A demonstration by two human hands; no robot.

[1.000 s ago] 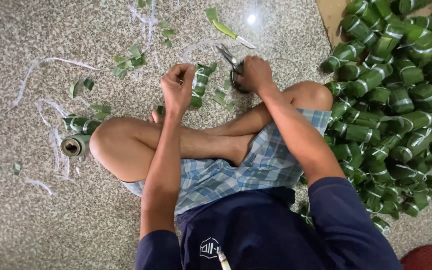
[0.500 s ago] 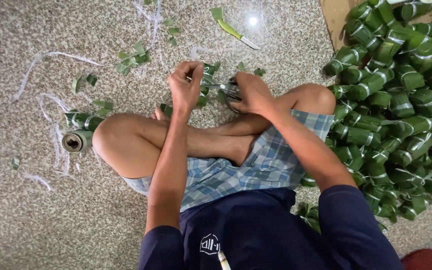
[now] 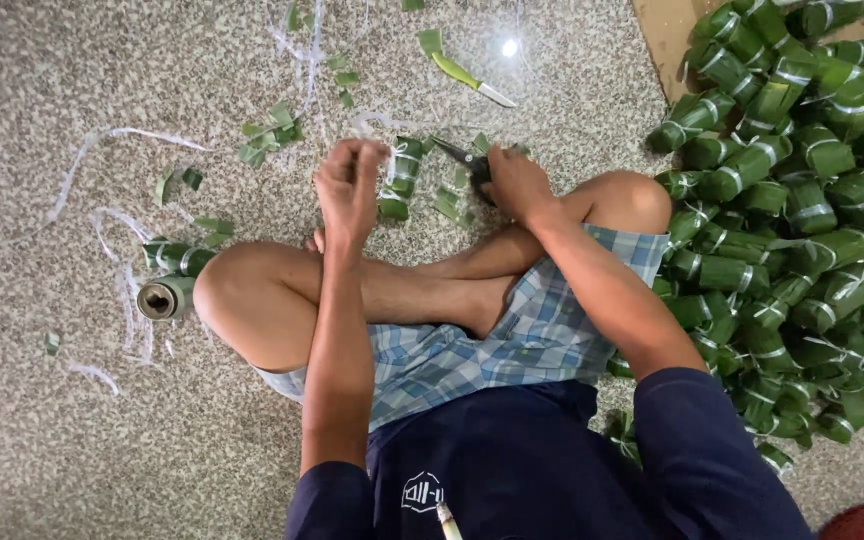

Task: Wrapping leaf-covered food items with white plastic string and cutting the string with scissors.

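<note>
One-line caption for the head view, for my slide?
Seated cross-legged, left hand holds a leaf-wrapped roll while right hand works scissors.

Single head camera, looking steeply down, close over lap, floor.

Green leaf-wrapped rolls point(image 3: 802, 190), blue plaid shorts point(image 3: 482, 350)

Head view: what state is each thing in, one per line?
Left hand: closed on white string by the roll.
Right hand: gripping scissors.
Scissors: blades pointing at the roll.
Leaf roll: upright on the floor, tied.
Roll pile: tied, heaped on the right.
Knife: lying flat, untouched.
Tube: on its side, open end showing.
</note>
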